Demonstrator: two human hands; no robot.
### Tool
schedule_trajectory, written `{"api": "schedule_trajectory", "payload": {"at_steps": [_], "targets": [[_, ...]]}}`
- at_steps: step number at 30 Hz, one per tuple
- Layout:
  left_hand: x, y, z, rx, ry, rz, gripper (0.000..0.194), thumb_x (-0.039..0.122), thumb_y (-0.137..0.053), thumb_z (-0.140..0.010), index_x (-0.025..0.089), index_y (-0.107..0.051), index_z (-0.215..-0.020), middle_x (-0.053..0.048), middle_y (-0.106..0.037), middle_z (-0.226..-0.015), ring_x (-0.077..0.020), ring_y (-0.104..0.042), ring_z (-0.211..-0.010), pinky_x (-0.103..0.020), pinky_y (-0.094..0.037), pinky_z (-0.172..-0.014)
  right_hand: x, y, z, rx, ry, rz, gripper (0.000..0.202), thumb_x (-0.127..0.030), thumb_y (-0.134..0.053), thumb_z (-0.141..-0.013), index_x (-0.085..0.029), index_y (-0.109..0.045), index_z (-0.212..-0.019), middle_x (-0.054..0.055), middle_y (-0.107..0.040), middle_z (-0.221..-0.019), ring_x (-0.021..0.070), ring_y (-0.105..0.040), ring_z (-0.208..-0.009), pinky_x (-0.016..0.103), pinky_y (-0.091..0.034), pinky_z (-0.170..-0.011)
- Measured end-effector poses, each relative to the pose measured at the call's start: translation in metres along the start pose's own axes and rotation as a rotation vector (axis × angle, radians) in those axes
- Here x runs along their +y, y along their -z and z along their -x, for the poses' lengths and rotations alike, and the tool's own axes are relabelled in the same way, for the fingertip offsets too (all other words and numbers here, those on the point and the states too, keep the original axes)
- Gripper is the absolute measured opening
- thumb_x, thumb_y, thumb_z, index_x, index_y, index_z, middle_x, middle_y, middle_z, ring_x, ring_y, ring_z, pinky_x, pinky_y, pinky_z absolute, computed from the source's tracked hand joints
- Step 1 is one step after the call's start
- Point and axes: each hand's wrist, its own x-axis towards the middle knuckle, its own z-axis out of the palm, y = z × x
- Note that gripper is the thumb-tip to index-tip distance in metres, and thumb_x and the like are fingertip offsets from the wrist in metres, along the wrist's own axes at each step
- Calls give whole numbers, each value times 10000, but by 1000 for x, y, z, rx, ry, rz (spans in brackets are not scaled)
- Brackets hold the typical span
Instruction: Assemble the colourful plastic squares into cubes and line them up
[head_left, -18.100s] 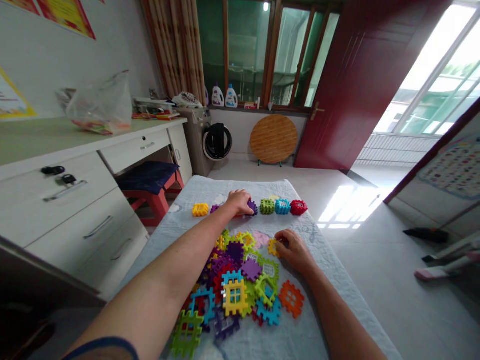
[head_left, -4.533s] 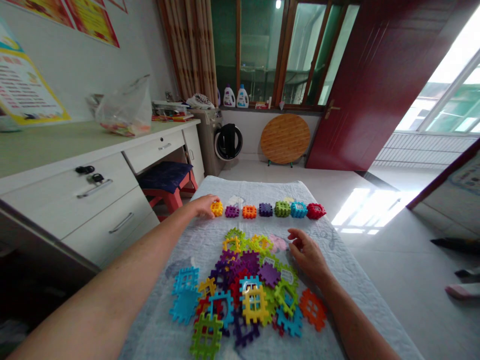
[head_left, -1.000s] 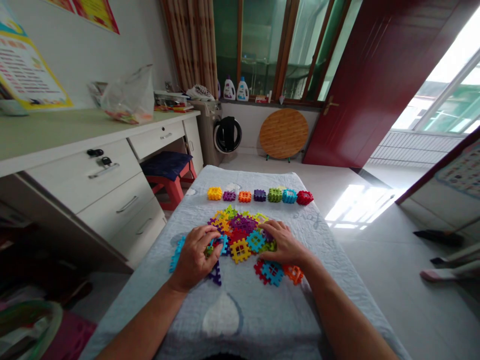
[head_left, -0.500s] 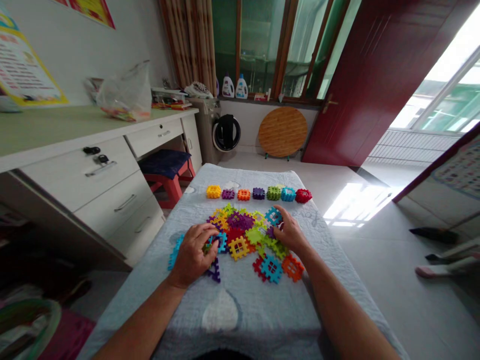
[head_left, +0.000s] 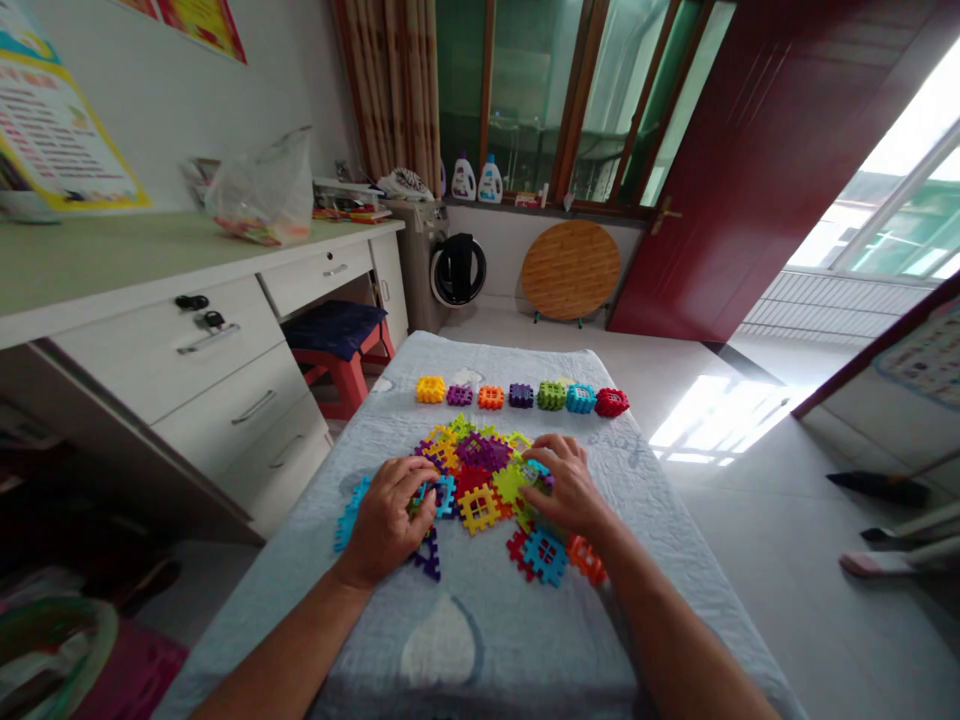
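Note:
Over the left side of a pile of plastic interlocking blocks hovers or rests my left hand [head_left: 390, 515], its fingers curved and thumb apart. A blue block [head_left: 444, 494] lies at its fingertips, and a purple triangular frame [head_left: 429, 555] below its thumb. My right hand [head_left: 566, 482] arches across the pile's right side with fingers spread. Under those fingers a blue piece [head_left: 536, 468] partly shows beside purple; whether it is gripped is unclear. Between the hands lie a yellow square window block [head_left: 480, 508], a red piece [head_left: 471, 480] and a lime-green piece [head_left: 510, 484].
Beyond the pile stands a row of assembled blocks, from a yellow one [head_left: 430, 390] to a red one [head_left: 612, 402]. Blue [head_left: 546, 556] and orange [head_left: 587, 560] window blocks lie near my right wrist. A patterned cloth [head_left: 525, 640] covers the table. White drawers [head_left: 225, 370] stand left.
My right hand has shifted left and inward over the pile, and the blue square by its fingertips has moved toward me. My left hand stays nearly in place.

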Motion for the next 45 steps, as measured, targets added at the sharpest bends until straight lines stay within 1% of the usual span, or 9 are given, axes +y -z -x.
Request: {"api": "schedule_trajectory", "payload": {"at_steps": [5, 8, 10, 17, 23, 31, 34, 41, 45], "targets": [[2, 1, 0, 8, 8, 7, 155, 157, -516, -830, 189, -605, -953, -69, -596, -1013, -218, -535, -998, -393, -451, -902, -22, -4, 0, -161, 130, 12, 324, -366, -688, -736, -255, -662, -1040, 47, -623, -1032, 239, -456, -996, 420, -301, -931], [2, 2, 0, 14, 1, 4, 156, 155, -514, -828, 186, -607, -950, -70, -596, -1004, -216, -537, -990, -390, -456, -895, -20, -6, -1, -126, 137, -37, 130, -276, -580, -833, -234, -681, -903, 39, -645, -929, 206, -488, -921, 393, -320, -891], [3, 3, 1, 18, -1, 1, 159, 154, -515, -827, 181, -607, -954, -73, -595, -1002, -217, -536, -992, -391, -456, -895, -16, -5, -2, -60, 123, -136, 169, -255, -506, -880, -212, -670, -866, 46, -640, -878, 190, -513, -876, 365, -352, -852], [1, 4, 2, 32, -3, -6, 158, 166, -526, -827, 186, -603, -964, -72, -593, -1015, -223, -535, -1002, -399, -457, -899, 9, -12, -6, 170, -320, -649, 277, -334, -534, -827, -211, -550, -1075, -56, -480, -627, 112, -496, -520, 242, -385, -507], [10, 4, -3, 76, -45, -37, 209, 163, -543, -816, 203, -591, -1016, -81, -565, -1093, -242, -517, -1075, -431, -442, -952, 14, -15, -10, 142, -427, -968, 358, -319, -561, -739, -216, -511, -1078, -44, -524, -734, 93, -534, -543, 218, -393, -471], [37, 6, -28, -107, -56, -4, 269, 197, -541, -838, 217, -577, -1103, -84, -552, -1225, -254, -475, -1181, -493, -395, -1027, 19, -17, -13, 227, -438, -907, 328, -318, -596, -717, -205, -530, -1017, -62, -486, -676, 82, -500, -539, 198, -385, -466], [44, -3, -39, -166, -27, 61, 298, 200, -526, -849, 218, -562, -1144, -80, -555, -1252, -239, -489, -1191, -473, -404, -1035, 18, -20, -14, 173, -432, -898, 245, -343, -590, -730, -198, -537, -921, -44, -519, -697, 91, -527, -550, 209, -399, -476], [40, -31, -37, -120, -17, 30, 365, 221, -563, -834, 208, -536, -1198, -89, -572, -1246, -251, -497, -1186, -481, -392, -1042, 18, -24, -15, 176, -368, -838, 324, -301, -591, -737, -198, -521, -1035, -72, -478, -647, 73, -462, -500, 197, -351, -449], [41, -37, -34, -102, -12, -21, 565, 355, -639, -799, 197, -447, -1306, -108, -533, -1294, -279, -456, -1216, -489, -365, -1051, 6, -25, -16, 119, -324, -894, 281, -289, -584, -752, -202, -523, -1013, -62, -524, -665, 93, -550, -561, 218, -422, -522]]}}
